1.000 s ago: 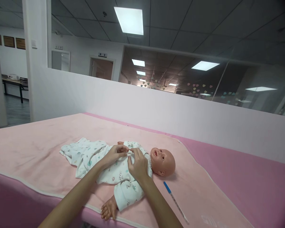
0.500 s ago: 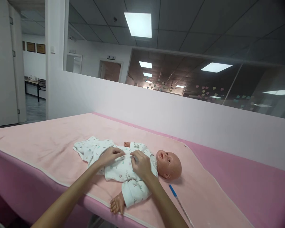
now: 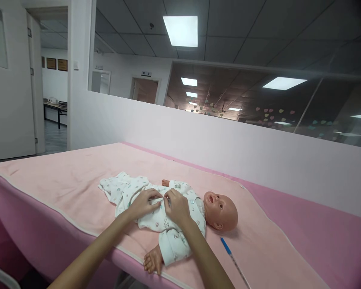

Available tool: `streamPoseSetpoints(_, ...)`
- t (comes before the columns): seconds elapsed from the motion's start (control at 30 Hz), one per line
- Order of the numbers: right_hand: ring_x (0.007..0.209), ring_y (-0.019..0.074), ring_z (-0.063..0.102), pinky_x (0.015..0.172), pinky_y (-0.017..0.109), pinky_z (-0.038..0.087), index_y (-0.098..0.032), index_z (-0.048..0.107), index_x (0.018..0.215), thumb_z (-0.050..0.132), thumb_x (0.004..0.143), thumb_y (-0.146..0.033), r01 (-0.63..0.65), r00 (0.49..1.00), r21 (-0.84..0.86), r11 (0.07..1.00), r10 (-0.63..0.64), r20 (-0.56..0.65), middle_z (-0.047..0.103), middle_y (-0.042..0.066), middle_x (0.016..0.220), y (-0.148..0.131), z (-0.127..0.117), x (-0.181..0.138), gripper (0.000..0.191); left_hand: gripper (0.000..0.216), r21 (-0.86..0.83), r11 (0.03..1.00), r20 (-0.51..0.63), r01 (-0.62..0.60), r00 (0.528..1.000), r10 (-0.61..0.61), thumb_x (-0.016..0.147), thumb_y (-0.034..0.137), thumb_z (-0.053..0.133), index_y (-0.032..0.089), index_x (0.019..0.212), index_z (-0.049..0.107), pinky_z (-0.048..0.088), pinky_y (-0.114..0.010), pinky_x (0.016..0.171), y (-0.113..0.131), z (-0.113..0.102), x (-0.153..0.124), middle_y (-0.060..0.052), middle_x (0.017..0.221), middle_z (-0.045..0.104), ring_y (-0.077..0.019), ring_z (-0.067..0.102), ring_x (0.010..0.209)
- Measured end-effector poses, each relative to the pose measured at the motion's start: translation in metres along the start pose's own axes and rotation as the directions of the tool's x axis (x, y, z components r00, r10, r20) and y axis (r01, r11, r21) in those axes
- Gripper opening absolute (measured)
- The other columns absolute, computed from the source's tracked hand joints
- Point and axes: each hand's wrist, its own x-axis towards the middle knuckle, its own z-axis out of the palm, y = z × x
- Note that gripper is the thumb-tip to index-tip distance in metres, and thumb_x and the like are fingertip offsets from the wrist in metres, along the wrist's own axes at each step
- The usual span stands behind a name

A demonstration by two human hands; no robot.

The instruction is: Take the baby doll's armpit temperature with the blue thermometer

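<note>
A baby doll (image 3: 221,210) lies on its back on a pale pink towel (image 3: 66,180), head to the right. It wears a white printed romper (image 3: 123,192). My left hand (image 3: 145,204) and my right hand (image 3: 177,207) meet over the doll's chest, both with fingers pinched on the front of the romper. The doll's near arm (image 3: 153,260) reaches toward the table's front edge.
A thin stick with a blue tip (image 3: 233,259) lies on the towel just right of the doll's head. The towel covers a darker pink table (image 3: 319,228). A white partition wall (image 3: 228,148) with glass above runs behind. An open doorway (image 3: 54,108) is at far left.
The view has shifted left, so the doll sits further right and lower in the picture. My hands stay on the doll's chest and have drawn closer together, pinching the cloth.
</note>
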Motion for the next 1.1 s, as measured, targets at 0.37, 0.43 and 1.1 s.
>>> streamPoseSetpoints(0.37, 0.070, 0.0112, 0.050, 0.056, 0.022, 0.027, -0.019, 0.051, 0.076, 0.042, 0.081, -0.017, -0.061, 0.998, 0.003, 0.998, 0.061, 0.010, 0.056, -0.001, 0.074, -0.0012, 0.0020, -0.0013, 0.010, 0.017, 0.162, 0.987, -0.046, 0.004, 0.999, 0.003, 0.071, 0.018, 0.040, 0.019, 0.077, 0.056, 0.040, -0.029, 0.070, 0.0047, 0.0082, -0.0017, -0.003, 0.079, 0.058, -0.0191, 0.052, 0.077)
streamPoseSetpoints(0.43, 0.071, 0.0115, 0.050, 0.056, 0.022, 0.027, -0.019, 0.051, 0.077, 0.042, 0.082, -0.018, -0.077, 0.997, 0.008, 0.997, 0.077, 0.012, 0.056, -0.001, 0.075, -0.0011, 0.0023, -0.0007, 0.011, 0.017, 0.101, 0.994, -0.056, 0.037, 0.998, -0.031, 0.070, 0.018, 0.040, 0.019, 0.077, 0.056, 0.040, -0.029, 0.070, 0.0037, 0.0072, -0.0010, -0.003, 0.079, 0.059, -0.0188, 0.053, 0.077)
streamPoseSetpoints(1.1, 0.064, 0.0099, 0.048, 0.054, 0.020, 0.026, -0.019, 0.052, 0.073, 0.041, 0.081, -0.015, -0.119, 0.988, -0.019, 0.993, 0.116, -0.101, 0.053, 0.000, 0.073, -0.0065, 0.0047, -0.0043, 0.014, 0.023, 0.066, 0.997, -0.088, 0.030, 0.996, -0.025, 0.079, 0.034, 0.046, 0.025, 0.078, 0.067, 0.042, -0.029, 0.079, 0.0012, 0.0047, -0.0014, -0.003, 0.105, 0.054, -0.0181, 0.054, 0.089)
